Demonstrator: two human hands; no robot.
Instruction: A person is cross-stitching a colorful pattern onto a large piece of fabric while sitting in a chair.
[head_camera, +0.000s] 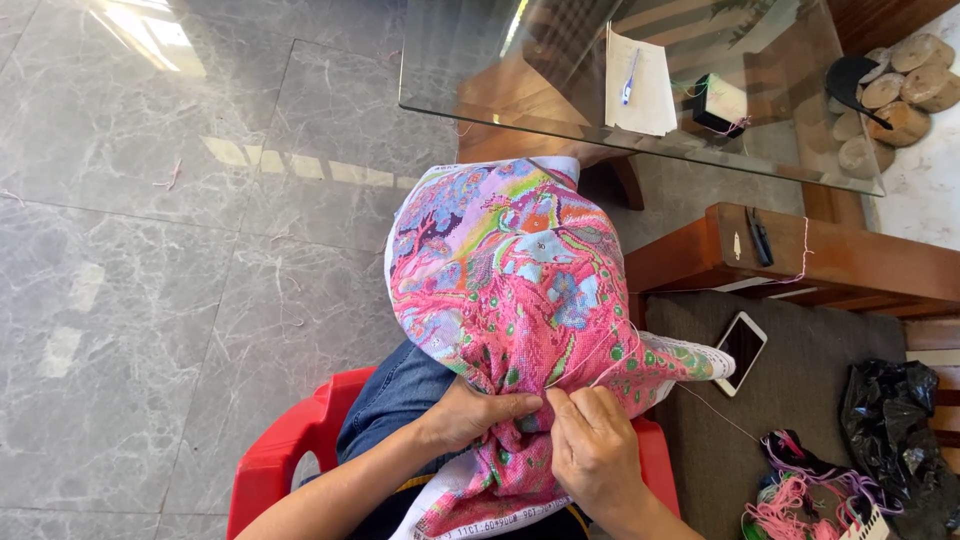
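Both hands (530, 430) pinch bunched, mostly pink, many-coloured cross-stitch cloth (510, 270).

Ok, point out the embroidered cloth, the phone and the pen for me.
embroidered cloth (500, 270), head view, middle of the pink stitched area.
phone (741, 350), head view, centre of its dark screen.
pen (630, 78), head view, mid-barrel, on the paper.

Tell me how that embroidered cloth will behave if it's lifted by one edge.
The embroidered cloth is probably floppy: it drapes and bunches under the left hand and right hand. Dense stitching likely adds some weight. The trailing pink thread may snag.
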